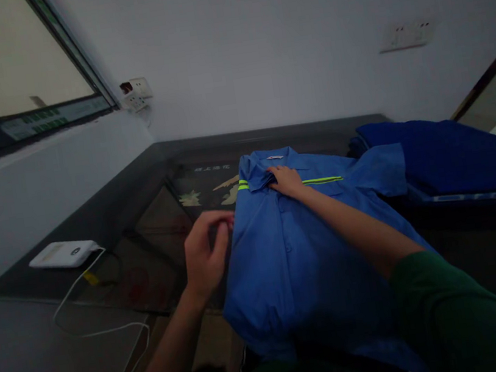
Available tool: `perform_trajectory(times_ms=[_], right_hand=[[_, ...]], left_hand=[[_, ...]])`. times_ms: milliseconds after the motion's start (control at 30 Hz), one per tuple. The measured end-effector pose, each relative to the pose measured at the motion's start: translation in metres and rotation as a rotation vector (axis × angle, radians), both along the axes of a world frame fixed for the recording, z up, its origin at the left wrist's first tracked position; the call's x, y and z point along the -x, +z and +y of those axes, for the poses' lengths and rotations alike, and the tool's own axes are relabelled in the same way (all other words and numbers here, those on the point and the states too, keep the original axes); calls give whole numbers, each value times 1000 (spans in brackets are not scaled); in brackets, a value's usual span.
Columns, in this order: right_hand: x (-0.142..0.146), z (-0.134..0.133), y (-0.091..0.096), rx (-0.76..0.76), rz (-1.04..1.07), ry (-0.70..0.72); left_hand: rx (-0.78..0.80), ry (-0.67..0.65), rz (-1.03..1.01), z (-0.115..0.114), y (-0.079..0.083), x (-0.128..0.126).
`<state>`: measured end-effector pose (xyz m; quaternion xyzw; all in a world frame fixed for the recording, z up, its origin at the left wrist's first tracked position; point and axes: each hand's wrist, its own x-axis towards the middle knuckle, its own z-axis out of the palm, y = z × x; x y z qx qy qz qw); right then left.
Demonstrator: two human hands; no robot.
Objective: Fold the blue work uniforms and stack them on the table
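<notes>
A blue work shirt point(294, 253) with yellow-green reflective stripes lies face up on a dark table point(152, 224), collar toward the far wall. My right hand point(286, 180) rests flat on the chest just below the collar, fingers stretched out. My left hand point(206, 250) hovers at the shirt's left edge, fingers curled toward the thumb in a loose pinch at the folded side; whether it grips the cloth is unclear.
A pile of dark blue cloth point(451, 157) lies at the right. A white box-shaped device point(64, 254) with a white cable point(91, 319) sits at the table's left. Wall sockets point(136, 94) hang at the corner, and a window is upper left.
</notes>
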<state>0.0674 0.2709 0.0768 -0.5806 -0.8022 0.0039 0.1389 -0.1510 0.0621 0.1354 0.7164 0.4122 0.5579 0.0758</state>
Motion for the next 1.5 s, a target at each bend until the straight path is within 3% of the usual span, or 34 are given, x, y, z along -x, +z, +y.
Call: perform_trajectory(times_ms=[100, 200, 267, 400, 533, 667, 800, 933, 1100, 1267, 1500], right_hand=[[2, 1, 2, -40, -87, -20], [2, 4, 4, -83, -196, 27], [1, 7, 5, -106, -217, 56], [-3, 12, 9, -100, -106, 38], [-13, 25, 8, -33, 170, -47], [-35, 48, 1, 22, 441, -194], [-63, 60, -13, 81, 519, -275], [-77, 52, -24, 157, 490, -294], [-77, 35, -18, 215, 454, -298], [-76, 12, 0, 323, 661, -187], [-61, -29, 15, 335, 779, 38]], left_hand=[[135, 2, -112, 109, 1, -7], [273, 77, -2, 206, -21, -11], [292, 112, 165, 255, -37, -13], [315, 27, 460, 321, -55, -18], [394, -48, 569, 360, -61, -24], [429, 7, 654, 380, -71, -23], [437, 12, 761, 386, -83, -22], [412, 47, 790, 381, -87, -24], [225, 293, 747, 358, -81, -33], [294, 210, 732, 329, -77, -53], [575, 193, 790, 306, -102, -74]])
